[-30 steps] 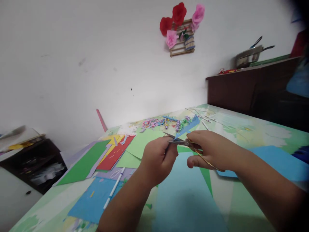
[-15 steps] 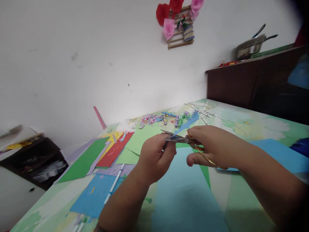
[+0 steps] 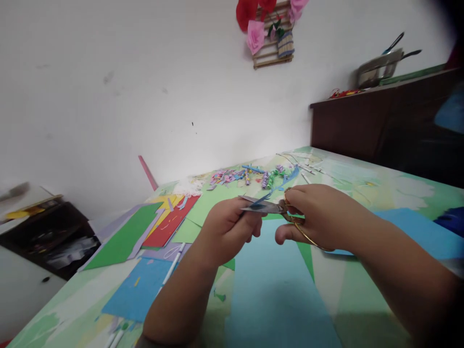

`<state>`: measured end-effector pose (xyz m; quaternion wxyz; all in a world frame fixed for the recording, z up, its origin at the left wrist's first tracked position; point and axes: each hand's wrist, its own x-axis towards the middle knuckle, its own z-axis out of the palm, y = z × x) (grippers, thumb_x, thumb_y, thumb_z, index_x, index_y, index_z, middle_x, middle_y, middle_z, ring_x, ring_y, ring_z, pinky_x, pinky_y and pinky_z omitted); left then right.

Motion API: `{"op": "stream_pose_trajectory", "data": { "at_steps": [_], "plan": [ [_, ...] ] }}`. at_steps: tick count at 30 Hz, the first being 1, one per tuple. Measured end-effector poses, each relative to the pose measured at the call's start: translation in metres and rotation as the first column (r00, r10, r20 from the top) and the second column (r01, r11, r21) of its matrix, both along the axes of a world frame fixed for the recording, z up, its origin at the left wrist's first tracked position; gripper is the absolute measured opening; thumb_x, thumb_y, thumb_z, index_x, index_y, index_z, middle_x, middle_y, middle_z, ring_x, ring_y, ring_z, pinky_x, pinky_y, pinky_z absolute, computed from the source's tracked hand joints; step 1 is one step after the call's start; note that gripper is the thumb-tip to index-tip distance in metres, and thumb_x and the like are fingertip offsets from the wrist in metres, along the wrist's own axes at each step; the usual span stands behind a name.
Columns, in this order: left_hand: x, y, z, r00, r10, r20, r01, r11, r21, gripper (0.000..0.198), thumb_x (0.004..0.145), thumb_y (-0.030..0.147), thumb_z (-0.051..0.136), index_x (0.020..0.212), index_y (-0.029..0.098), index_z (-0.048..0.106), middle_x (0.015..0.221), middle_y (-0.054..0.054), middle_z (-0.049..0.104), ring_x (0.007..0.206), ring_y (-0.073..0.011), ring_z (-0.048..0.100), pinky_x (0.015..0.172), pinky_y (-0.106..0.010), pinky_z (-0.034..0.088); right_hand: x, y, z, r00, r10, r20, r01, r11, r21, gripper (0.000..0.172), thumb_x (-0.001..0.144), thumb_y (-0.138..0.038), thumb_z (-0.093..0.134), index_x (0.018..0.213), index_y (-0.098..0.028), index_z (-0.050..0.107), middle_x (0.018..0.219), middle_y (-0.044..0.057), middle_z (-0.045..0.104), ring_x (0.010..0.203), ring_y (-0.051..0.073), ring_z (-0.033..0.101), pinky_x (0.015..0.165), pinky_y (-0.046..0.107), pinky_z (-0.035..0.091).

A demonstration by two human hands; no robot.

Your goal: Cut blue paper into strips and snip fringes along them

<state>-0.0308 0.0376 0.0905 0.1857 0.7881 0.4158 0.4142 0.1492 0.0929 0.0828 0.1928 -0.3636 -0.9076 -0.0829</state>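
My right hand [image 3: 319, 215] is closed round gold-handled scissors [image 3: 270, 208], whose blades point left and stand slightly apart. My left hand [image 3: 228, 227] is closed in a pinch on a narrow blue paper strip [image 3: 286, 180]. The strip runs up and to the right from my fingers, past the blades, and looks thin and curled. Both hands hover above a large light-blue sheet [image 3: 275, 290] on the green patterned table [image 3: 380, 188].
Green, red, yellow and purple sheets [image 3: 145, 232] lie at the left with a white pen [image 3: 172, 266] and a blue sheet [image 3: 134, 292]. Small rolled paper pieces [image 3: 250, 176] lie near the wall. A dark cabinet [image 3: 384, 121] stands at right, with a pan on top.
The blue strip has gone from a broad wedge to a thin curled sliver beyond the blades. Both hands have drifted slightly left and up in view. The camera tilted a little.
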Motion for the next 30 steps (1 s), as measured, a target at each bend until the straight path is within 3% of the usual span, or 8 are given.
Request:
{"op": "stream_pose_trajectory", "data": {
  "at_steps": [3, 9, 17, 23, 25, 28, 30],
  "plan": [
    [-0.002, 0.000, 0.002, 0.992, -0.070, 0.105, 0.080, 0.993, -0.091, 0.031, 0.082, 0.022, 0.040, 0.053, 0.015, 0.046, 0.045, 0.004, 0.044, 0.040, -0.0048, 0.039, 0.041, -0.018, 0.034, -0.002, 0.000, 0.000, 1.000, 0.013, 0.002, -0.013, 1.000, 0.012, 0.059, 0.063, -0.077, 0.033, 0.060, -0.019, 0.045, 0.056, 0.003, 0.051, 0.049, 0.015, 0.044, 0.044, 0.024, 0.024],
    [-0.007, 0.001, 0.002, 0.966, -0.095, 0.240, 0.161, 0.948, -0.276, 0.025, 0.076, 0.033, 0.051, 0.060, 0.015, 0.051, 0.044, 0.004, 0.045, 0.037, -0.0050, 0.037, 0.036, -0.019, 0.030, 0.000, 0.001, -0.001, 1.000, 0.016, 0.020, -0.017, 0.996, 0.084, 0.060, 0.064, -0.076, 0.033, 0.061, -0.019, 0.049, 0.053, 0.003, 0.051, 0.049, 0.015, 0.046, 0.043, 0.024, 0.022],
    [-0.010, 0.003, -0.001, 0.929, -0.107, 0.354, 0.253, 0.882, -0.397, 0.027, 0.069, 0.038, 0.058, 0.058, 0.015, 0.052, 0.041, 0.004, 0.044, 0.033, -0.0037, 0.033, 0.033, -0.018, 0.024, 0.002, 0.007, -0.005, 0.997, 0.063, 0.048, -0.067, 0.994, 0.082, 0.060, 0.065, -0.075, 0.033, 0.063, -0.018, 0.052, 0.056, 0.003, 0.053, 0.049, 0.015, 0.045, 0.044, 0.024, 0.021],
    [-0.014, 0.005, -0.003, 0.890, -0.200, 0.409, 0.376, 0.828, -0.415, 0.023, 0.070, 0.036, 0.058, 0.063, 0.015, 0.055, 0.041, 0.004, 0.044, 0.032, -0.0037, 0.033, 0.032, -0.018, 0.024, 0.003, 0.007, -0.004, 0.998, 0.070, 0.003, -0.070, 0.995, 0.077, 0.056, 0.061, -0.075, 0.041, 0.062, -0.019, 0.049, 0.053, 0.001, 0.048, 0.049, 0.014, 0.044, 0.043, 0.023, 0.021],
    [-0.013, 0.004, -0.002, 0.923, -0.187, 0.336, 0.315, 0.869, -0.383, 0.023, 0.073, 0.034, 0.054, 0.059, 0.015, 0.052, 0.042, 0.004, 0.044, 0.034, -0.0040, 0.034, 0.033, -0.018, 0.026, 0.003, 0.007, -0.003, 0.997, 0.080, 0.006, -0.081, 0.995, 0.057, 0.056, 0.061, -0.075, 0.040, 0.063, -0.019, 0.049, 0.056, 0.001, 0.049, 0.051, 0.015, 0.044, 0.044, 0.024, 0.022],
    [-0.009, 0.001, 0.001, 0.989, -0.083, 0.124, 0.103, 0.981, -0.164, 0.028, 0.078, 0.029, 0.048, 0.054, 0.015, 0.050, 0.046, 0.003, 0.046, 0.041, -0.0050, 0.041, 0.040, -0.018, 0.033, 0.004, 0.007, -0.002, 0.995, 0.099, -0.010, -0.099, 0.995, 0.019, 0.056, 0.062, -0.075, 0.039, 0.063, -0.019, 0.045, 0.060, 0.002, 0.049, 0.054, 0.015, 0.043, 0.047, 0.024, 0.024],
    [-0.005, 0.000, 0.002, 0.998, -0.007, 0.055, 0.009, 0.999, -0.035, 0.030, 0.081, 0.027, 0.043, 0.054, 0.015, 0.050, 0.049, 0.002, 0.048, 0.043, -0.0052, 0.044, 0.043, -0.018, 0.036, 0.004, 0.006, -0.001, 0.993, 0.114, -0.037, -0.114, 0.993, -0.008, 0.053, 0.065, -0.071, 0.040, 0.065, -0.019, 0.044, 0.063, 0.003, 0.050, 0.055, 0.015, 0.043, 0.048, 0.024, 0.025]
  ]
}}
